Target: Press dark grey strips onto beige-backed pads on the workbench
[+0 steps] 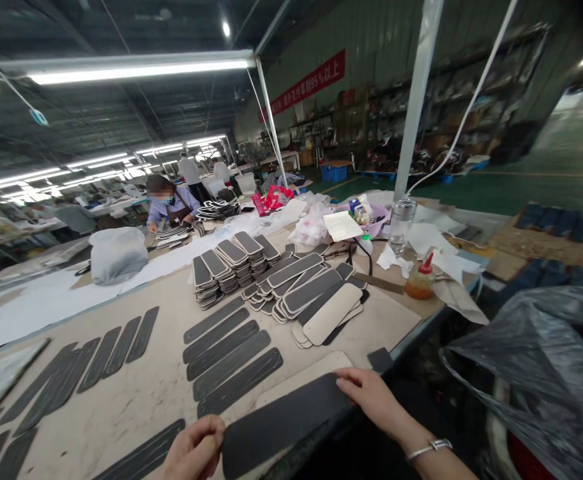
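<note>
A long dark panel lies at the table's front edge, between my two hands. My left hand has its fingers closed on the panel's left end. At the upper right corner, my right hand pinches the panel, with a silver bangle on the wrist. Behind the panel a beige rounded piece is partly covered by it. Several dark rounded strips lie side by side just beyond. Farther back are a loose pile of grey and beige pieces and neat stacks of light-edged pieces.
More dark strips lie at the left. A glue bottle with a red tip, a clear jar and a purple basket stand at the back right. Plastic sheeting hangs at the right. A co-worker sits farther back.
</note>
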Tool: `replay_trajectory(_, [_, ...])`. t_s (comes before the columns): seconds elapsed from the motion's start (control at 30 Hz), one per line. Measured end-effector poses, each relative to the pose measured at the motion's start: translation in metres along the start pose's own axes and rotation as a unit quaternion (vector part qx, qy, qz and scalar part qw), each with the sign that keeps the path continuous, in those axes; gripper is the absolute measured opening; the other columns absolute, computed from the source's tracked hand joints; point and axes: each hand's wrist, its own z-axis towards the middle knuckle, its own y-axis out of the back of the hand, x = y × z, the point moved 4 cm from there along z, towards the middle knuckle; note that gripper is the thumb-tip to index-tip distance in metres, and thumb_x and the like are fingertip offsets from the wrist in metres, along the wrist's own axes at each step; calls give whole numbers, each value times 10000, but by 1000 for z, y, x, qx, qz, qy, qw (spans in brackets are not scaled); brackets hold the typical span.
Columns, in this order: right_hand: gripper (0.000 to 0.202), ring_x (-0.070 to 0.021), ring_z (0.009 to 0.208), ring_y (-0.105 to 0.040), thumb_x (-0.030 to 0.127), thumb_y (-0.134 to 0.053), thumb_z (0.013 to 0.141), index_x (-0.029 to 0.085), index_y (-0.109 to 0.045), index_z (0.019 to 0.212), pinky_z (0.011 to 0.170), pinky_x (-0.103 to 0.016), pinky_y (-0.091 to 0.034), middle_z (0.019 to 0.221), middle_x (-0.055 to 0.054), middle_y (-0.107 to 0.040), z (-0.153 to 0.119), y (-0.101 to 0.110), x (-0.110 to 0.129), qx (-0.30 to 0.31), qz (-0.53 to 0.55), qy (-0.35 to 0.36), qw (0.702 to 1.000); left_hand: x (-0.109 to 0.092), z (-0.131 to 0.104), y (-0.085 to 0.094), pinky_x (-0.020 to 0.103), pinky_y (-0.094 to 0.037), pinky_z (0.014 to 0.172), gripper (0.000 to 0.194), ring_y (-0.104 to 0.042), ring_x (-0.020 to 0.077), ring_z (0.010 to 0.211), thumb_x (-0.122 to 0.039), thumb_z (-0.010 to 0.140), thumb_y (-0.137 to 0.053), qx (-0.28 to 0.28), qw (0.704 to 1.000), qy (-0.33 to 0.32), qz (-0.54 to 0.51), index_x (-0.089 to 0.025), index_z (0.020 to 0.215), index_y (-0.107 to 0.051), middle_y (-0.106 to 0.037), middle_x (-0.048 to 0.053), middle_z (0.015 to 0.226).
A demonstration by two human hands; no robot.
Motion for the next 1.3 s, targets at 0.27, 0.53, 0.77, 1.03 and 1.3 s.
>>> replay_trajectory(0.27, [100, -156, 628, -579, 263, -576, 685, 181, -610, 730, 609, -256, -394, 646, -7, -639, 46, 34, -14, -101, -137, -31, 985, 20, 65, -40, 176, -128, 379, 175, -306, 58, 349, -310, 635, -475, -33, 997, 45, 62, -179, 523, -448, -398, -53, 376])
replay_trajectory(0.53, [114, -160, 627, -596, 287, -560, 705, 203, -638, 695, 604, -262, -398, 633, 2, -658, 51, 30, -22, -94, -208, -39, 973, 42, 84, -44, 170, -229, 353, 172, -434, 71, 349, -244, 677, -471, -46, 994, 63, 71, -167, 523, -473, -501, -27, 454])
replay_trajectory(0.77, [221, -204, 710, -616, 374, -522, 717, 215, -664, 777, 665, -303, -417, 707, -18, -683, 51, 30, -25, -79, -243, -33, 966, 48, 81, -42, 180, -324, 391, 219, -500, 88, 401, -307, 718, -533, -40, 996, 60, 60, -154, 563, -520, -536, -15, 488])
replay_trajectory(1.03, [280, -223, 753, -625, 418, -503, 701, 230, -678, 813, 678, -316, -424, 753, -21, -693, 55, 31, -33, -71, -262, -32, 962, 46, 76, -45, 187, -333, 408, 178, -487, 96, 392, -307, 705, -593, -53, 993, 58, 88, -156, 622, -550, -537, -21, 420])
replay_trajectory(1.3, [279, -227, 726, -619, 404, -481, 712, 219, -662, 817, 665, -322, -416, 725, -26, -683, 55, 30, -34, -76, -264, -39, 961, 50, 77, -46, 193, -305, 367, 175, -454, 97, 349, -330, 719, -580, -63, 989, 75, 111, -167, 668, -544, -552, -25, 421])
